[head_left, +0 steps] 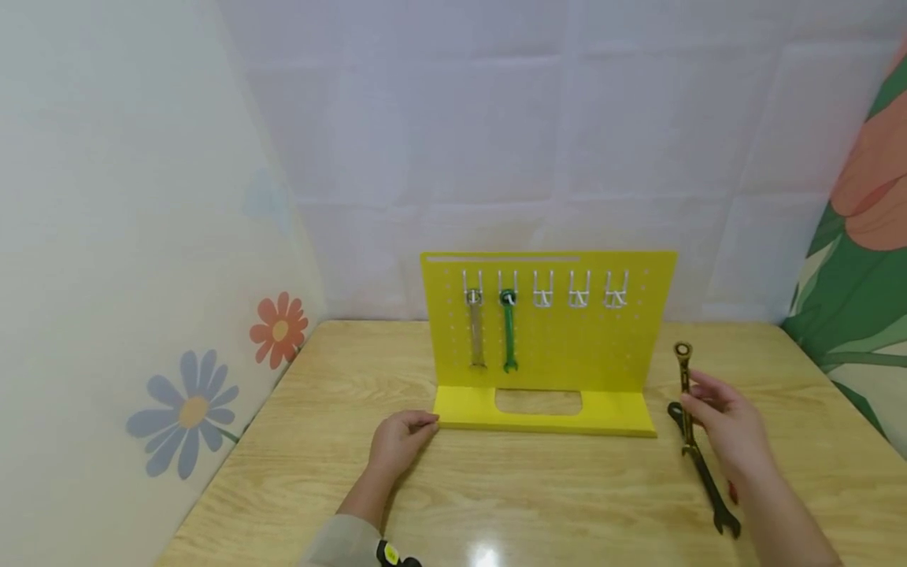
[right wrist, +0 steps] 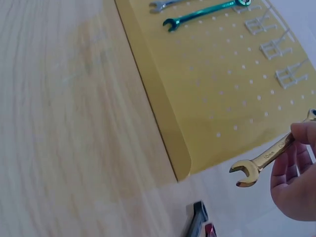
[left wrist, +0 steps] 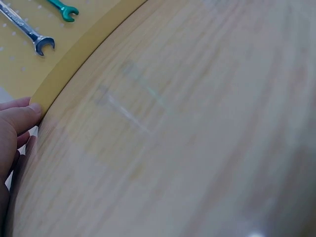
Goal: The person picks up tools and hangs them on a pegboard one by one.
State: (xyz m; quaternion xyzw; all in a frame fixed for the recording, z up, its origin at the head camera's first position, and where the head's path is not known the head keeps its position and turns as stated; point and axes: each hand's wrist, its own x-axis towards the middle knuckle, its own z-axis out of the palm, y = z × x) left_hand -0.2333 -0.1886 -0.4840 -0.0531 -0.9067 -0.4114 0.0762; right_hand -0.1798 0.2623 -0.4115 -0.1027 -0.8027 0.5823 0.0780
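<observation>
My right hand [head_left: 733, 429] pinches a gold combination wrench [right wrist: 269, 157] by its shank between thumb and fingers, ring end up and open jaw down. It is raised beside the right end of a yellow pegboard [head_left: 581, 354]. Below it on the table lies a black wrench [head_left: 705, 476], with a red tool [right wrist: 211, 230] mostly hidden beside it. My left hand [head_left: 399, 445] holds the front left corner of the pegboard's base between thumb and fingers. A silver wrench [head_left: 476, 335] and a green wrench [head_left: 509, 335] hang from the two leftmost hooks.
Several wire hooks [head_left: 579, 291] stick out from the board to the right of the green wrench. The pegboard stands on a wood-grain table [head_left: 538, 496] in front of a white cloth backdrop [head_left: 460, 142]. A flower-printed wall [head_left: 191, 413] borders the left side.
</observation>
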